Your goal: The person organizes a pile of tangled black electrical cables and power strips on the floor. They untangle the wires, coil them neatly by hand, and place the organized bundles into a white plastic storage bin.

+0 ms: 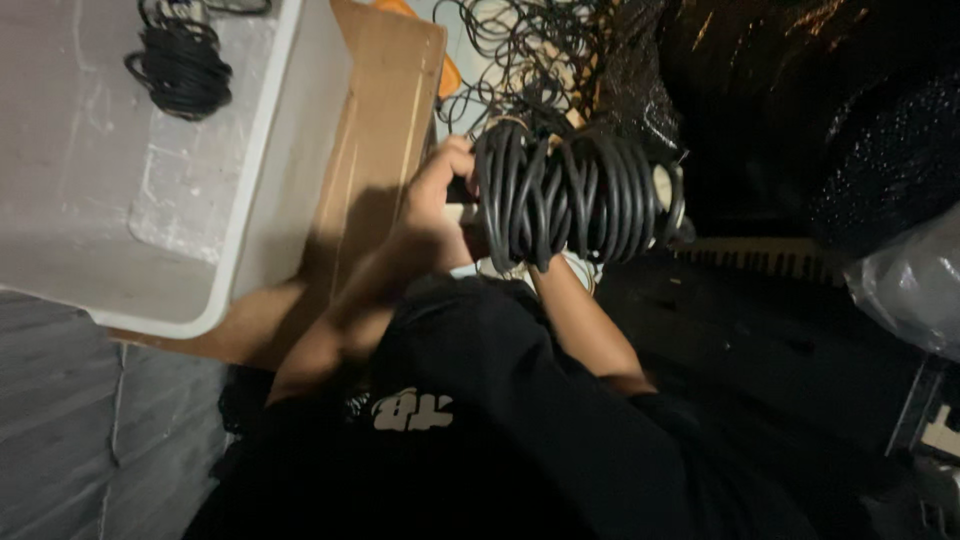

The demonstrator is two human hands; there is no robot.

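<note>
- The left hand [435,195] is clenched on the left end of a thick bundle of black rubber cable coiled in many loops [575,195], held up over the lap.
- The right hand's grip is hidden behind the coil; I cannot tell its state.
- Loose thin black wires [520,50] trail behind the bundle.
- A white plastic tub [255,190] at left holds a smaller coiled black cable [180,65] in its far corner.
- The tub sits on a brown cardboard sheet [385,120].

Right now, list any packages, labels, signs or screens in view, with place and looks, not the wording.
Clear plastic bag: right edge, crumpled, translucent grey-white.
Black plastic bags: top right, shiny, bulky.
White print: on the person's black clothing, bottom centre, small blocky mark.
No signs or screens in view.
</note>
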